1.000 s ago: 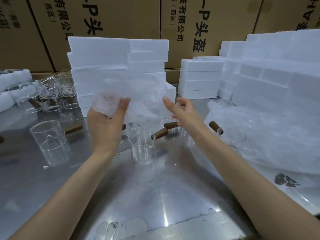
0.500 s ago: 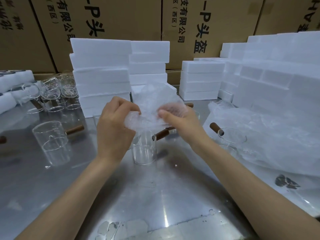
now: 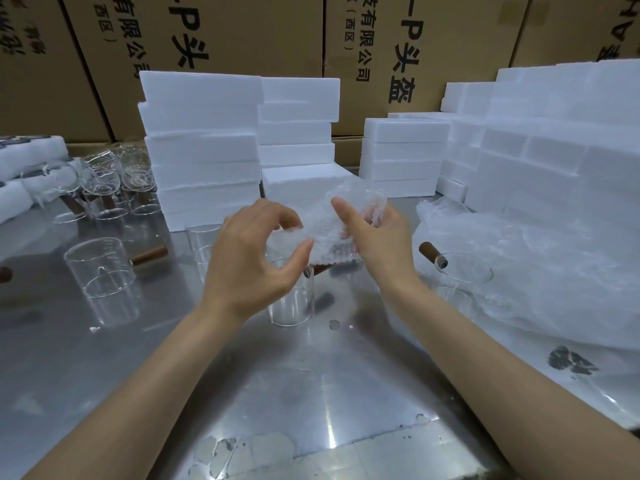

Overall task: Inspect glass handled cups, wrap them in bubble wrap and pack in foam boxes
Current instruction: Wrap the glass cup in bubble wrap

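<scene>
Fingers (image 3: 372,216) grip bubble wrap (image 3: 332,237); cartons (image 3: 433,46) read "P头盔".

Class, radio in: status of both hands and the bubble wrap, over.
Right hand grips the clear bubble wrap sheet; left hand open, thumb touching its edge. Clear glass cup with brown wooden handle stands unwrapped below. Nothing in the way.

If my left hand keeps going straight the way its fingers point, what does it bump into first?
Probably the bubble wrap. The left hand points its fingers to the right and a little away, and the sheet held by the right hand sits right at the thumb tip. Depth is hard to judge, but nothing else shows between them.
</scene>
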`<state>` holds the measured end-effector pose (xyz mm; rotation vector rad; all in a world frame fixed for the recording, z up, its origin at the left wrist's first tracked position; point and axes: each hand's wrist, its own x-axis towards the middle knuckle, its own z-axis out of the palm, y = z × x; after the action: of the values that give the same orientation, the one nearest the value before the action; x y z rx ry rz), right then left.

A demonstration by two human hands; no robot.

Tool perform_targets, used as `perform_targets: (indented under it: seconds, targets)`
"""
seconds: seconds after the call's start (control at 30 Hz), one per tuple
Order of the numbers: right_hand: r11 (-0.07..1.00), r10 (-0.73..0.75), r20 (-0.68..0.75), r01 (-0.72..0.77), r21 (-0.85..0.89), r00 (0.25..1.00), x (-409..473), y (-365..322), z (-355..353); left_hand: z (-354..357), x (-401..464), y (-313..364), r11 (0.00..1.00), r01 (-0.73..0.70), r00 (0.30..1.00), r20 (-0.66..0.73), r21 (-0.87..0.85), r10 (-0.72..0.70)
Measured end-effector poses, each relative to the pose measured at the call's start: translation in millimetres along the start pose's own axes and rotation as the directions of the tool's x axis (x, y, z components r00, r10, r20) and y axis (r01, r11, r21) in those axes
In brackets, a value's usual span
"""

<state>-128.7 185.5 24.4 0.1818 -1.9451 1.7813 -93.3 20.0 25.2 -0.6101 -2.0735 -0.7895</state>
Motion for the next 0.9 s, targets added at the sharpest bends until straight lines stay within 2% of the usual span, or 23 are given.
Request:
perform_targets:
  seconds: [0.1, 0.23, 0.33, 0.47, 0.57, 0.7, 0.83, 0.9]
  targets:
    - [0.999, 0.039, 0.019, -0.040, 0.016, 0.999, 1.5, 0.8, -0.2, -1.2, -1.0, -2.1, 1.000, 0.016, 0.994, 0.106, 0.000, -0.016]
    - [0.991, 0.101, 0.017, -0.102, 0.081, 0.995, 1.8, 0.2, -1.8, -1.6, 1.1, -0.1, 0.997, 0.043, 0.985, 0.168, -0.069, -0.031]
    - [0.989, 0.104, 0.012, -0.105, 0.108, 0.994, -0.3, -2.8, 0.5, -0.2, 1.2, 3.5, 0.995, 0.048, 0.988, 0.148, -0.082, -0.036]
    - [0.982, 0.132, 0.057, -0.139, 0.127, 0.990, -2.9, -4.3, 3.1, 1.8, 0.8, 6.1, 0.980, 0.134, 0.986, 0.115, -0.143, -0.118]
    - [0.972, 0.157, 0.142, -0.179, 0.153, 0.977, -6.1, -5.2, 6.1, 4.0, -0.2, 7.5, 0.987, 0.146, 0.986, 0.092, -0.072, -0.139]
    - [0.980, 0.083, 0.209, -0.118, 0.163, 0.974, -8.7, -4.9, 9.3, 5.6, -0.3, 4.3, 0.987, 0.150, 0.986, 0.087, -0.051, -0.146]
    - [0.979, 0.105, 0.192, -0.135, 0.151, 0.976, -5.1, -4.6, 6.8, 2.2, 4.3, 0.6, 0.965, 0.174, 0.981, 0.114, -0.194, -0.154]
    - [0.979, 0.113, 0.169, -0.139, 0.148, 0.979, -3.1, -3.3, 5.8, 0.6, 6.8, -2.6, 0.931, 0.221, 0.975, 0.089, -0.291, -0.203]
